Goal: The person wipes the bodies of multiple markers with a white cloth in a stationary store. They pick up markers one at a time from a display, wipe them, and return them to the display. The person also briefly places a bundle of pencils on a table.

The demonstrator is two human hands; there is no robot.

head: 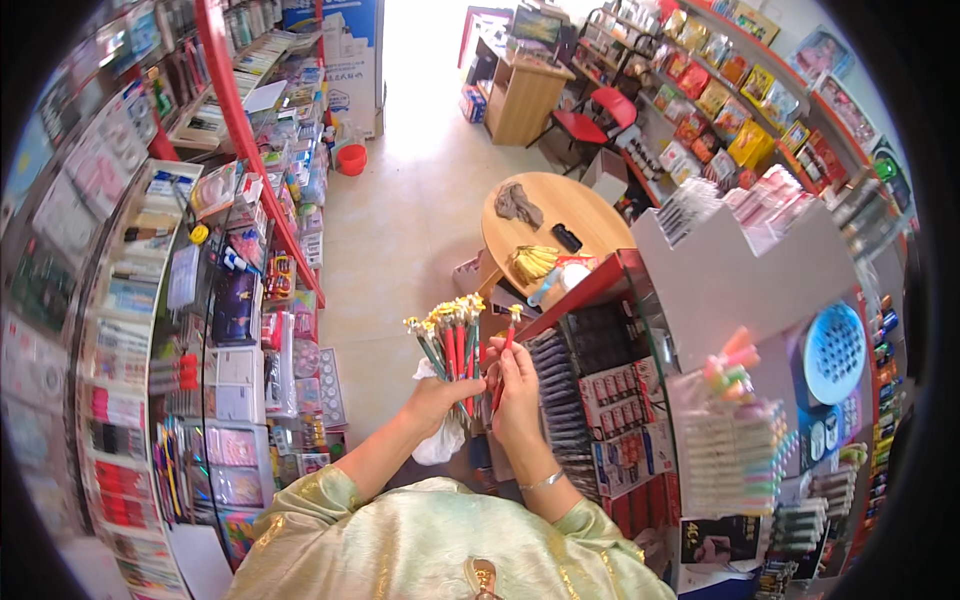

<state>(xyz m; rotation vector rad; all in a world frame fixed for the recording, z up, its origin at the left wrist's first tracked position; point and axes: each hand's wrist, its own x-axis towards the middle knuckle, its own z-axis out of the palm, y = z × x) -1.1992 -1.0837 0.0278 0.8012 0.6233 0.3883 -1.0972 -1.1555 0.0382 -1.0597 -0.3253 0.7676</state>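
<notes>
A bundle of red and dark green pencils with yellow-and-white figure toppers stands upright in my left hand, the thumb pressed across the shafts. Beneath that hand hangs a crumpled white cloth or tissue, partly hidden by the fingers. My right hand pinches a single red pencil, its topper pointing up, just to the right of the bundle. The two hands are close together in front of my torso.
Stationery shelves line the left. A display rack of pens and boxes stands close on my right. Ahead are a round wooden table with a bunch of bananas, a red chair and a red basin on the tiled floor.
</notes>
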